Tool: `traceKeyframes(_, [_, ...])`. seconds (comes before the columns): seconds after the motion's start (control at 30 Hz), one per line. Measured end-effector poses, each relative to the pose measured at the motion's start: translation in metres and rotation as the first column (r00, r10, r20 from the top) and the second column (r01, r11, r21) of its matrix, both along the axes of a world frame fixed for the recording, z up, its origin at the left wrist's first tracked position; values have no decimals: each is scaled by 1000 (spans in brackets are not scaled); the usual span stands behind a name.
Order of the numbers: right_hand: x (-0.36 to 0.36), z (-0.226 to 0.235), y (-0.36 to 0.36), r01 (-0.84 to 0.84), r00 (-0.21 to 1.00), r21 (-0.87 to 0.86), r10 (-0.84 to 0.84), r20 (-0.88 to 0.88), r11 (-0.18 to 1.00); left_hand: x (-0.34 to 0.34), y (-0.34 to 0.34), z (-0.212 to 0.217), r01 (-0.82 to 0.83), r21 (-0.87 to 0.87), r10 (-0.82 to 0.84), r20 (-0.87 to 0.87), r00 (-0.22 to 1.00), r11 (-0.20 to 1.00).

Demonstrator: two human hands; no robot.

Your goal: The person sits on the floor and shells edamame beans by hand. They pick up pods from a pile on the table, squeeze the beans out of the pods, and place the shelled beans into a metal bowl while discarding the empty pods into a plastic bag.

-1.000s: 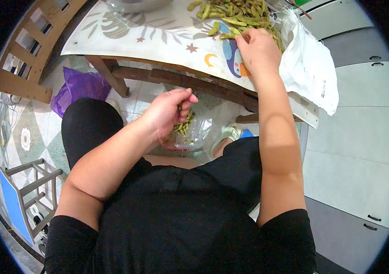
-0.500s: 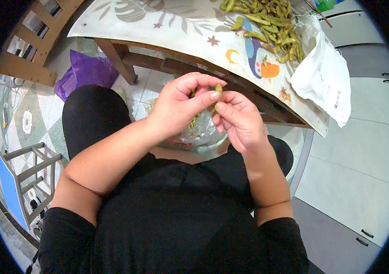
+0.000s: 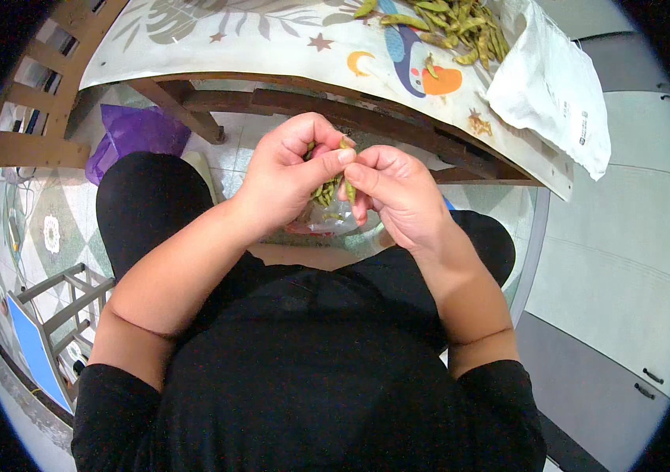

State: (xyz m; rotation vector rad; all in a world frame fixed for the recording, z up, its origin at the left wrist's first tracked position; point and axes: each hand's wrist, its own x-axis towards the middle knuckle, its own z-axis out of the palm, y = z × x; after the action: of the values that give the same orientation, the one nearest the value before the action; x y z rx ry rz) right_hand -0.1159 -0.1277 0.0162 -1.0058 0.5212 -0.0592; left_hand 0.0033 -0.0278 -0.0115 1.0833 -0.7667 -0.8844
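Observation:
Between my two hands, over my lap, is a green soybean pod [image 3: 351, 191]. Thumb and forefinger of my left hand [image 3: 284, 177] pinch its upper end. My right hand [image 3: 406, 200] grips it from the other side, fingers curled, with the lower part of the pod sticking out below the thumb. Beneath the hands, partly hidden by them, a clear plastic bag [image 3: 341, 226] holds more green pods [image 3: 325, 193].
Ahead stands a wooden table with a patterned white cloth [image 3: 272, 55]. A heap of pods [image 3: 461, 27] lies there beside a white sack [image 3: 551, 94]. A purple bag [image 3: 142, 134] sits on the floor at left, near a blue-topped stool [image 3: 40, 350]. Grey cabinets [image 3: 602, 259] line the right.
The view has tilted, so the table and pod heap sit higher and further left in the picture. Both hands stay together on a pod, which now pokes out lower between the fingers.

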Motion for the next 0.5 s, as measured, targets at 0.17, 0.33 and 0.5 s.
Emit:
traceKeyframes(0.17, [-3,-4,-1,-34,999,99,34,8,994,5,2,1,-48,-82,82,485,871,995])
traceKeyframes(0.33, [2,-1,0,-21,999,150,17,29,988,-5,5,2,-19,-22,16,-141,990,1000])
traceKeyframes(0.5, [7,-7,0,8,997,127,-17,72,992,-3,5,-2,123,-58,-133,-625,770,991])
